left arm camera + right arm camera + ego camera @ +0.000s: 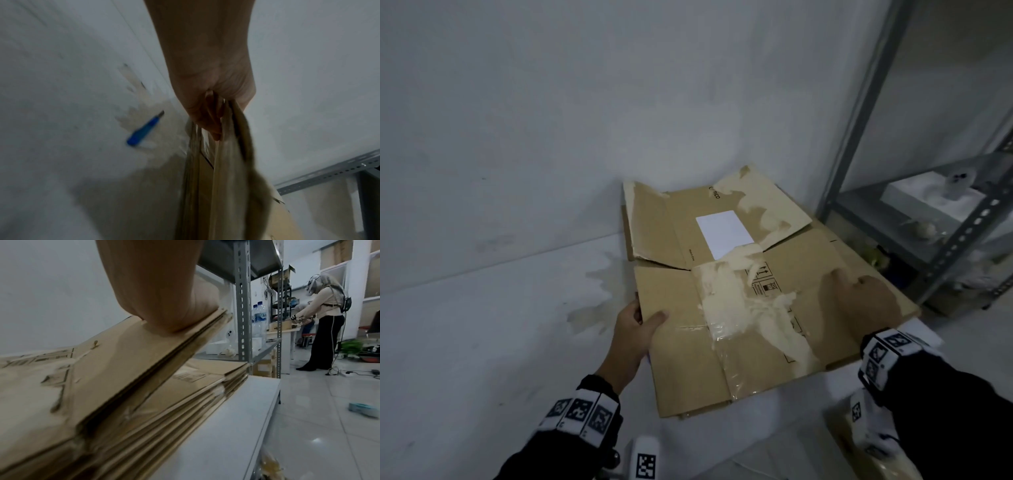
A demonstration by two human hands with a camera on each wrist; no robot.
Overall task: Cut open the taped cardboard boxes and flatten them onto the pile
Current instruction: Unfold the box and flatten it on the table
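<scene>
On the white table (482, 342), farthest left, a blue utility knife (145, 128) lies on a stained patch, near the cardboard but apart from it. Next comes the left hand (635, 329), which pinches the left edge of the flattened box (722, 325): the thumb lies on top and the fingers (207, 123) curl underneath. The flattened box sits over the pile (185, 395) of other flattened boxes at the wall; from the right wrist view its right side is tilted up, with a gap below it. Torn tape (743, 308) and a white label (724, 233) mark the top sheets. I judge the cardboard light and fairly stiff, prone to bend along its creases, with tape patches that may be slick or sticky; bare edges on opposite sides look like the best holds. The right hand (866, 301) rests on the box's right part, palm down, but how its fingers lie I cannot tell. Farthest right, a grey metal shelf (914, 212) holds a white foam tray (931, 198) with a small pale object in it, too blurred to name.
</scene>
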